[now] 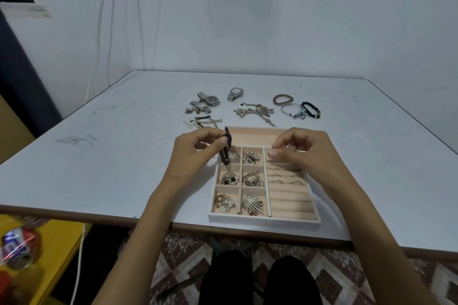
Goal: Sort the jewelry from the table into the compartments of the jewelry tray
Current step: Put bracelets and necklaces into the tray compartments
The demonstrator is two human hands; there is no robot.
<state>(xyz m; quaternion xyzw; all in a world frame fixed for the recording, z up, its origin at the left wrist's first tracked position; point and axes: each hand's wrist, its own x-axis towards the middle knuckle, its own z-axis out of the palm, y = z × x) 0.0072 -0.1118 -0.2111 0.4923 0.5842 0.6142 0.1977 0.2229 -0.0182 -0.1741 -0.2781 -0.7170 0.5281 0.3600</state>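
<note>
The left hand (195,156) pinches a black strap (226,150) between thumb and fingers (219,141), near its upper end. The strap hangs just right of those fingers, its long axis nearly upright, lower end pointing down at the far left small compartment of the tray (262,220) on the bench (111,156). The right hand (304,156) hovers over the ring rolls (290,197), fingers curled; whether they pinch anything cannot be told.

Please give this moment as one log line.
left hand: pinches black strap over tray | right hand: curled, grip unclear | watches, bracelets: on table
</note>
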